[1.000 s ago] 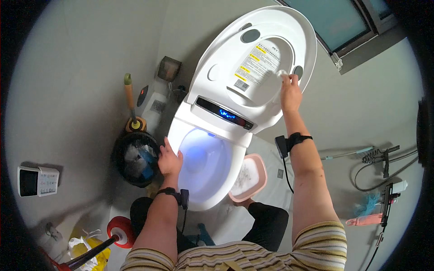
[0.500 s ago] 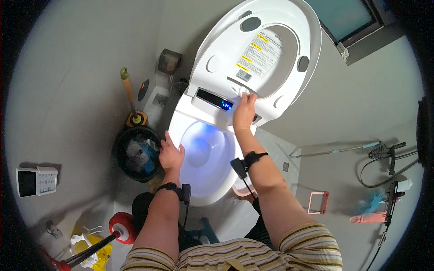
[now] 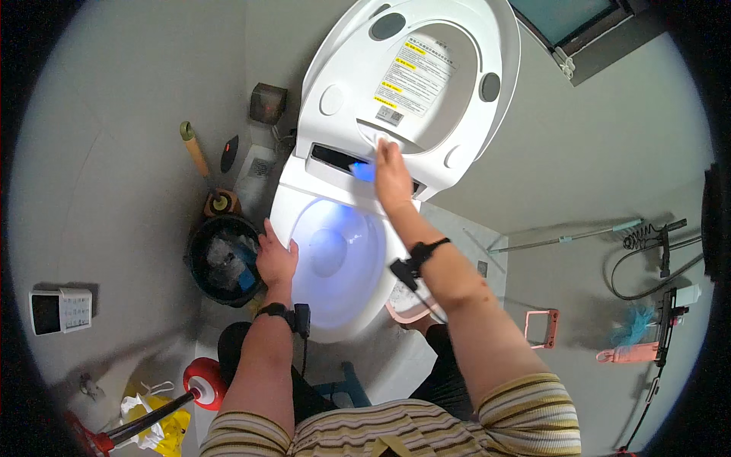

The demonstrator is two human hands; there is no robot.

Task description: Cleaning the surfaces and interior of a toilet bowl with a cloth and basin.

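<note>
A white toilet with raised lid and seat stands before me, its bowl [image 3: 327, 251] lit blue inside. My right hand [image 3: 392, 179] is at the hinge end of the raised seat [image 3: 335, 126], beside a curved recess. Its fingers are pressed together, with a small white piece [image 3: 380, 138] at the tips that I cannot make out. Partly behind this hand is a dark display strip [image 3: 331, 157] with a blue glow. My left hand [image 3: 276, 259] rests on the bowl's left rim, fingers and thumb apart, holding nothing.
Left of the bowl stand a black bin [image 3: 199, 270] with bagged waste and a wooden-handled brush [image 3: 196, 152]. A red plunger [image 3: 204, 385] is at lower left, a blue stool [image 3: 352, 385] below the bowl. A hose [image 3: 617, 286] hangs at right.
My view has shifted, so the toilet appears farther left and slightly higher. My right hand stays by the recess, its fingers now straighter. My left hand remains on the rim.
</note>
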